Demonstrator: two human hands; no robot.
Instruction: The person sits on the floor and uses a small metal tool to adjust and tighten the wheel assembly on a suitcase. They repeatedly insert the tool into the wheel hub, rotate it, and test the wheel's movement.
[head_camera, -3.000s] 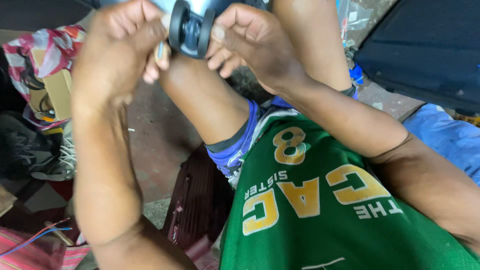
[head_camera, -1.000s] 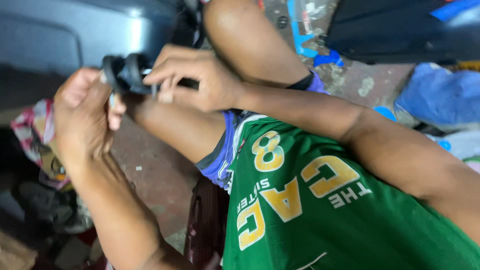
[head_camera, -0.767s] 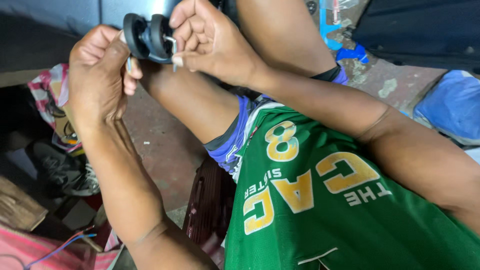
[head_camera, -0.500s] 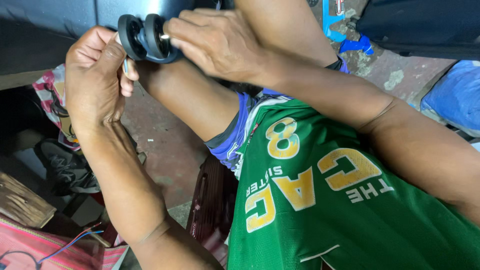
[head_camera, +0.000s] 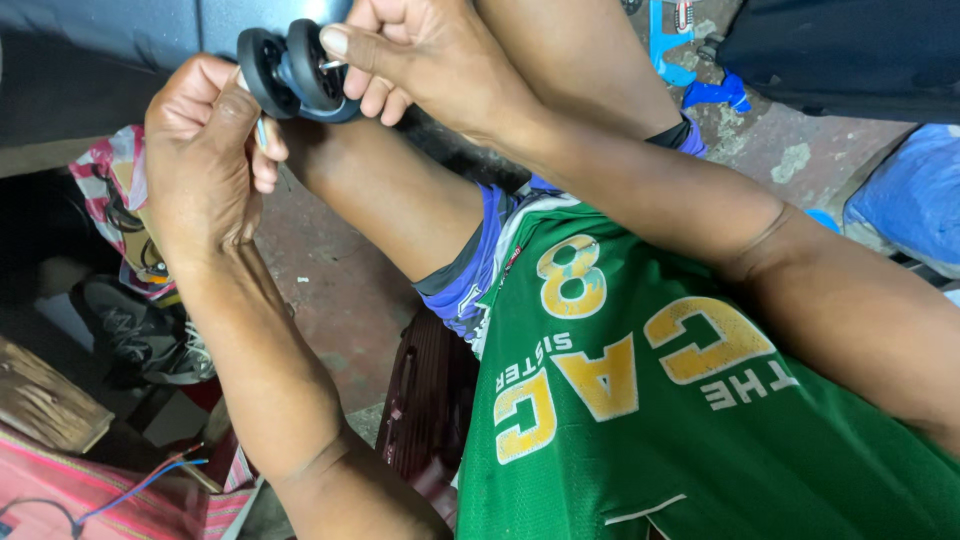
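Nearest camera, green jersey (head_camera: 700, 400) with yellow lettering fills lower frame. Beyond it, raised knee; above knee, black twin-wheel caster (head_camera: 295, 75) held between both hands. Left hand (head_camera: 205, 165) clamped on caster's outer wheel, thin metal pin pinched under thumb. Right hand (head_camera: 425, 60) closed on inner wheel side; half a second ago it covered the wheels, now thumb sits back, axle end exposed. Farther off: red concrete floor (head_camera: 330, 290), dark sneaker (head_camera: 140, 335), blue clamp (head_camera: 700, 85).
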